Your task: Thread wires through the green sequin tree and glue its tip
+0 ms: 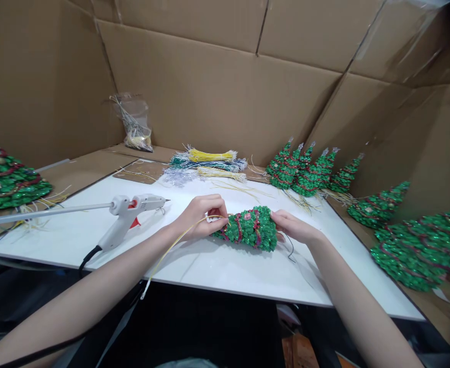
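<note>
A small green tinsel tree (257, 230) with red garland lies on its side above the white board, its wide base to the right. At its narrow end, my left hand (205, 217) pinches a thin yellow wire (171, 247), whose loose end hangs past the board's front edge. My right hand (291, 226) grips the wide base, thumb on top and other fingers partly hidden behind it. A thin dark wire (291, 250) sticks out below the right hand.
A white glue gun (123, 222) with a long glue stick lies at the left. Bundles of yellow and green wires (213, 156) sit at the back, near a plastic bag (136, 125). Several finished trees (311, 171) stand at the right; another tree (8, 179) is far left. Cardboard walls surround the board (217, 271).
</note>
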`<action>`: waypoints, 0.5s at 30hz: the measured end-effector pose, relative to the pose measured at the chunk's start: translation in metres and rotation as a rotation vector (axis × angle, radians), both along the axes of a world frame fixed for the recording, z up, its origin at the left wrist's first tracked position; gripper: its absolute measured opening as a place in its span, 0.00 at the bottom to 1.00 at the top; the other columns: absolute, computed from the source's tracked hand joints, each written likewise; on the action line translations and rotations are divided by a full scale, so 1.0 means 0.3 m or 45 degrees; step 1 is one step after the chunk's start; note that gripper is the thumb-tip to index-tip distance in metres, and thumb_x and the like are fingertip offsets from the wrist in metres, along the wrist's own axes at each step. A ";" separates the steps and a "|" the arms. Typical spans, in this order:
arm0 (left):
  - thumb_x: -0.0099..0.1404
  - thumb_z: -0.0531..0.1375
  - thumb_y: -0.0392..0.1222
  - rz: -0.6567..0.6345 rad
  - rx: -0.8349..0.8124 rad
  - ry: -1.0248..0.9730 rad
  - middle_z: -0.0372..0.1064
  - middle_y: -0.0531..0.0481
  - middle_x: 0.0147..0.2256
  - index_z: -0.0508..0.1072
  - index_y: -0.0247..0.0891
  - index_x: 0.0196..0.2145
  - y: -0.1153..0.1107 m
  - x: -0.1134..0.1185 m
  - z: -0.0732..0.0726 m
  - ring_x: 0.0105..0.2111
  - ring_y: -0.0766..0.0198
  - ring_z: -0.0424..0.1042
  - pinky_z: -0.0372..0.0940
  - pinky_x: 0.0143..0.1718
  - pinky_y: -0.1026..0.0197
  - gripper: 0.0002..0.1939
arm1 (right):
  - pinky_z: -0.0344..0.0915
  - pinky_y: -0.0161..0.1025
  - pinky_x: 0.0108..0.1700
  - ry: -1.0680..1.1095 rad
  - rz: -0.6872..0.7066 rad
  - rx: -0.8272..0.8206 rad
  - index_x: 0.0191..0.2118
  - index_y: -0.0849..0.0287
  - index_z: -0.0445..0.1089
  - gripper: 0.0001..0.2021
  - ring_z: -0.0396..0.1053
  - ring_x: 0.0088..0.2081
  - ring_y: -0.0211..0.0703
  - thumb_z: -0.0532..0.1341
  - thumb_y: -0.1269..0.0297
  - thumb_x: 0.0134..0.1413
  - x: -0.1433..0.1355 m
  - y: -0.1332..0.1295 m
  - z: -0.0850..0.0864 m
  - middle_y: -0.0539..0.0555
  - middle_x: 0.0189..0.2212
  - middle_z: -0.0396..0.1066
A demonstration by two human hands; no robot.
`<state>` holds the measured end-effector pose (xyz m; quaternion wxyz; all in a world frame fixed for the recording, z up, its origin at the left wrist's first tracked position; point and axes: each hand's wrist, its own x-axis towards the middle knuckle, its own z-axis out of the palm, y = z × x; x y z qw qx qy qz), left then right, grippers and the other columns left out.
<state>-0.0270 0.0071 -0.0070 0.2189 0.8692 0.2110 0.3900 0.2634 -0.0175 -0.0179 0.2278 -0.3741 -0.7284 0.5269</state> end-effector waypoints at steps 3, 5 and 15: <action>0.56 0.60 0.31 -0.005 -0.081 0.000 0.65 0.54 0.24 0.70 0.33 0.24 -0.002 0.002 -0.002 0.24 0.71 0.61 0.57 0.28 0.67 0.04 | 0.50 0.34 0.23 0.016 0.009 -0.066 0.18 0.61 0.60 0.32 0.54 0.16 0.31 0.48 0.39 0.63 -0.003 0.000 -0.007 0.47 0.11 0.57; 0.55 0.60 0.30 0.005 -0.144 -0.002 0.65 0.55 0.23 0.70 0.34 0.24 -0.005 0.003 -0.007 0.23 0.71 0.60 0.57 0.27 0.67 0.04 | 0.50 0.34 0.22 0.040 0.007 -0.107 0.18 0.61 0.60 0.32 0.53 0.16 0.31 0.48 0.39 0.63 -0.006 0.001 -0.011 0.47 0.11 0.57; 0.53 0.59 0.33 0.027 -0.426 -0.063 0.61 0.57 0.19 0.67 0.34 0.22 -0.016 0.016 -0.026 0.21 0.72 0.56 0.54 0.23 0.68 0.04 | 0.46 0.33 0.18 0.208 0.014 -0.293 0.21 0.61 0.60 0.29 0.51 0.14 0.30 0.53 0.39 0.59 -0.022 0.002 -0.027 0.45 0.12 0.54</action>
